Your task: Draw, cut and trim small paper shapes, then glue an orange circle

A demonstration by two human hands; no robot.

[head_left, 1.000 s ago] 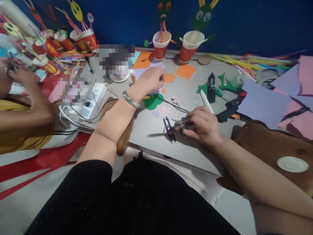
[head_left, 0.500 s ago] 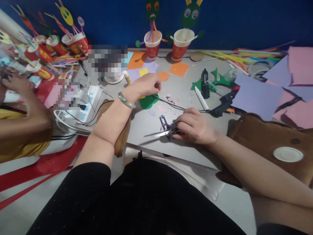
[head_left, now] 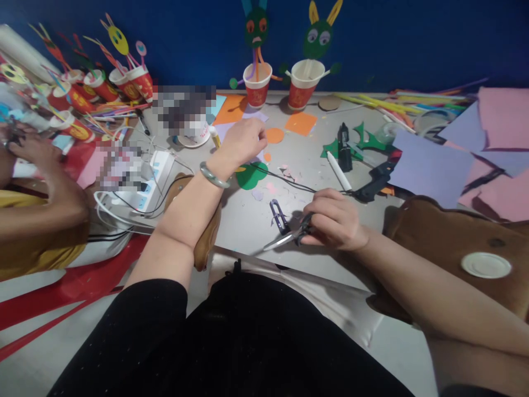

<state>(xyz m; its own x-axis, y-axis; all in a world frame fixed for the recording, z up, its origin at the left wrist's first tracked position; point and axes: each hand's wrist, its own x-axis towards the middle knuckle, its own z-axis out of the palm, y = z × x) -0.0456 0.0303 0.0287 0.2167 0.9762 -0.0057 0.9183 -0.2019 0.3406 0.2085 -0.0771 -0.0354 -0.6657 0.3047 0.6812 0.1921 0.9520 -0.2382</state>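
Observation:
My right hand [head_left: 334,220] grips a pair of scissors [head_left: 285,240] by the handles, low over the table's front edge. The blades point left and slightly down. Just behind them lies a dark purple slotted tool [head_left: 280,216]. My left hand [head_left: 244,142], with a bangle on its wrist, is closed, its fingers curled down over the paper pieces; whatever they hold is hidden. Below it lies a green rounded paper cutout [head_left: 253,177], crossed by a black cord [head_left: 285,177] that runs to a black glue gun [head_left: 376,181] on the right.
Two paper cups [head_left: 258,88] with paper-faced figures stand at the back. A white power strip [head_left: 154,179] and cables lie left, near another person's arm [head_left: 49,212]. Purple paper [head_left: 432,168], a black marker [head_left: 344,148] and a white pen [head_left: 338,170] are on the right.
My right hand has moved slightly right and down with the scissors, their tips now nearer the table edge. My left hand has shifted a little left. The view has tilted slightly.

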